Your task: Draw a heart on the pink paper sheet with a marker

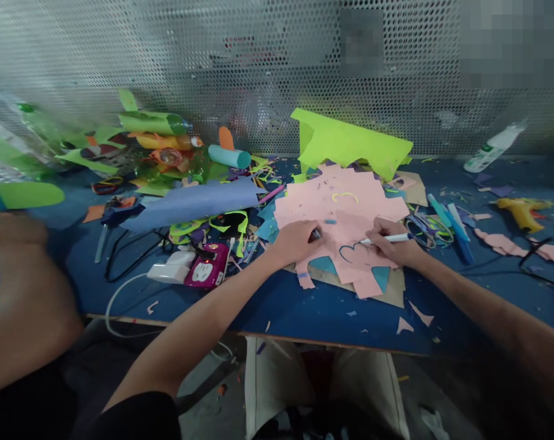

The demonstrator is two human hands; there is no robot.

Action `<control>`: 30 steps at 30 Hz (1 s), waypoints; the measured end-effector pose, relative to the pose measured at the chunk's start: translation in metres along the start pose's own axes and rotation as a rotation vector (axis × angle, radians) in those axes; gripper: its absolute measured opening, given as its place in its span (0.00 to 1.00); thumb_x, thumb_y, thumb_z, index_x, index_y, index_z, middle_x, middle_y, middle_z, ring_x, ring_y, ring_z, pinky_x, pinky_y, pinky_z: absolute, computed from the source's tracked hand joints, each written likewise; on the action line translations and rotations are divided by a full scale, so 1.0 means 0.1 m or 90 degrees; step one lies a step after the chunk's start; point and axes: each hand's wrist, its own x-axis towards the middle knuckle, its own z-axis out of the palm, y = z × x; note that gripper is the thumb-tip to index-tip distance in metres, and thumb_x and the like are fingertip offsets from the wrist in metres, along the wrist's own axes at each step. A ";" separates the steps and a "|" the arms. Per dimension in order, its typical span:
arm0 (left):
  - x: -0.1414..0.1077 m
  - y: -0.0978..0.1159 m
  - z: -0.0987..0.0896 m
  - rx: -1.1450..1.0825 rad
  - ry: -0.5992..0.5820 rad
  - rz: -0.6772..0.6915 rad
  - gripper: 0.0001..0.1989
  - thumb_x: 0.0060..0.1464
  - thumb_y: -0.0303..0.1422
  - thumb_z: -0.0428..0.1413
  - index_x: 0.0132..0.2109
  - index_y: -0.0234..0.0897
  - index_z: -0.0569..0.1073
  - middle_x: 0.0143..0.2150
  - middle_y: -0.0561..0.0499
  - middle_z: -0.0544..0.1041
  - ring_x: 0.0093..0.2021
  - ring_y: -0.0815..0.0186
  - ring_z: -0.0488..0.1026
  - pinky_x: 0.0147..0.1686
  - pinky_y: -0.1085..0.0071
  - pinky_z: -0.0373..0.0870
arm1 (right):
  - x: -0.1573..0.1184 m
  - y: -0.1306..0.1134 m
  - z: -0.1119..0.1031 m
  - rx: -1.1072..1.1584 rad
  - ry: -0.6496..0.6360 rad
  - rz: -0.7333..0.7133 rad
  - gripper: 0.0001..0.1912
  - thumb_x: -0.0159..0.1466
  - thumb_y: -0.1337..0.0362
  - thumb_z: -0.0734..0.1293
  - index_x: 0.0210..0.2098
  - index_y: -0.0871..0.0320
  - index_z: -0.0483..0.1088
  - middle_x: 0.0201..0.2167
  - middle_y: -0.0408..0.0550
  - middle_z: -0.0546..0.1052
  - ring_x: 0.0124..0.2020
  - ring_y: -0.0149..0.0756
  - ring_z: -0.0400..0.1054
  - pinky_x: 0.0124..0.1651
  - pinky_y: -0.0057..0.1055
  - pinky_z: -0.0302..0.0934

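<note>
My right hand (387, 242) grips a white marker (398, 238) with a dark blue end. Its tip meets a partly drawn dark blue heart-like outline (349, 253) on a pink paper cutout (304, 201) with stepped edges. Resting on the cutout's left part, my left hand (297, 242) is closed, with a small dark cap-like piece (316, 234) showing at its fingers. A short yellow curved line (345, 196) lies higher on the pink paper. Blue paper (322, 264) and brown cardboard (397, 290) show underneath.
Another person's hand (15, 238) is at the far left. A magenta device (207, 266) with a white plug (170, 269) sits left of my forearm. Lime paper (350, 142) stands behind; markers (457, 223), a yellow glue gun (521, 214) and a white bottle (494, 148) are right.
</note>
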 end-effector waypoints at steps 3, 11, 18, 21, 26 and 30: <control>0.00 0.02 -0.01 -0.003 0.000 -0.001 0.15 0.66 0.46 0.49 0.44 0.39 0.72 0.37 0.47 0.78 0.33 0.65 0.72 0.27 0.69 0.63 | 0.01 0.00 0.00 -0.042 0.000 -0.013 0.17 0.64 0.53 0.67 0.25 0.52 0.59 0.13 0.40 0.72 0.13 0.31 0.63 0.19 0.27 0.57; 0.00 0.01 -0.01 -0.014 0.001 -0.007 0.16 0.65 0.47 0.50 0.43 0.39 0.72 0.36 0.48 0.78 0.32 0.65 0.72 0.27 0.70 0.63 | 0.02 -0.02 0.01 -0.145 -0.039 -0.050 0.17 0.64 0.56 0.67 0.22 0.53 0.61 0.12 0.40 0.73 0.14 0.32 0.66 0.20 0.28 0.55; 0.00 0.00 0.00 -0.022 -0.002 -0.005 0.18 0.66 0.48 0.49 0.44 0.39 0.72 0.38 0.46 0.79 0.34 0.65 0.73 0.28 0.70 0.64 | 0.01 -0.01 0.00 -0.187 -0.013 -0.077 0.17 0.65 0.57 0.65 0.23 0.52 0.60 0.12 0.39 0.72 0.14 0.32 0.66 0.21 0.28 0.55; 0.00 0.00 0.01 -0.012 0.005 -0.001 0.17 0.66 0.47 0.49 0.43 0.39 0.73 0.38 0.46 0.78 0.33 0.65 0.73 0.28 0.70 0.63 | 0.00 0.00 -0.01 -0.209 0.004 -0.076 0.17 0.65 0.56 0.65 0.23 0.52 0.59 0.12 0.38 0.70 0.15 0.31 0.64 0.22 0.28 0.54; -0.01 0.02 -0.02 -0.015 0.002 -0.006 0.18 0.66 0.47 0.49 0.45 0.39 0.73 0.37 0.47 0.78 0.31 0.66 0.72 0.26 0.70 0.62 | 0.00 0.00 -0.03 -0.218 0.038 -0.084 0.18 0.64 0.55 0.64 0.22 0.52 0.55 0.12 0.37 0.64 0.15 0.31 0.60 0.23 0.29 0.50; -0.01 0.01 -0.01 -0.020 0.004 -0.007 0.19 0.66 0.49 0.49 0.45 0.39 0.73 0.38 0.47 0.78 0.32 0.66 0.72 0.27 0.70 0.63 | 0.00 0.00 -0.05 -0.207 0.055 -0.092 0.19 0.63 0.56 0.64 0.21 0.52 0.53 0.12 0.37 0.61 0.17 0.31 0.57 0.24 0.29 0.50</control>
